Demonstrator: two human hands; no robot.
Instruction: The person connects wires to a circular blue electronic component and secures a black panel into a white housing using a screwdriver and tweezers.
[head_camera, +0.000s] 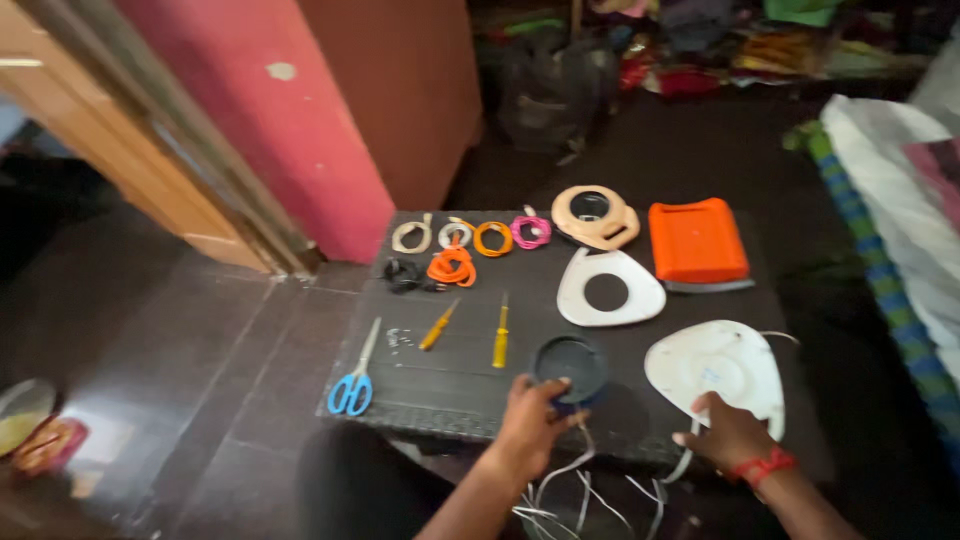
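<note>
- Dark round disc part (571, 368) sits at the near edge of the black mat (440, 395), right at the tips of my left hand (528, 425); from that hand it lies at about one o'clock, touching the fingers.
- Left hand grip: fingers curled round the disc's near rim, pinching it; the thumb side is blurred, so I can't say how firmly.
- Right hand (733, 435) rests with fingers spread flat on the near edge of the white rounded-triangle cover (715, 370), pressing rather than pinching; a red band (765, 467) is on that wrist.
- Seen from the disc, the white cover is at three o'clock, just beside but apart.
- Being round, the disc has no long axis; the left hand is clearly nearer to it.
- White wires (580, 495) trail off the mat at six o'clock, between my forearms.
- At eleven o'clock from the disc lie two yellow screwdrivers (500, 335), shafts pointing away from me; blue-handled scissors (355, 385) at nine o'clock.
- At twelve o'clock, a white plate with a round hole (610, 288) and an orange housing (697, 240).
</note>
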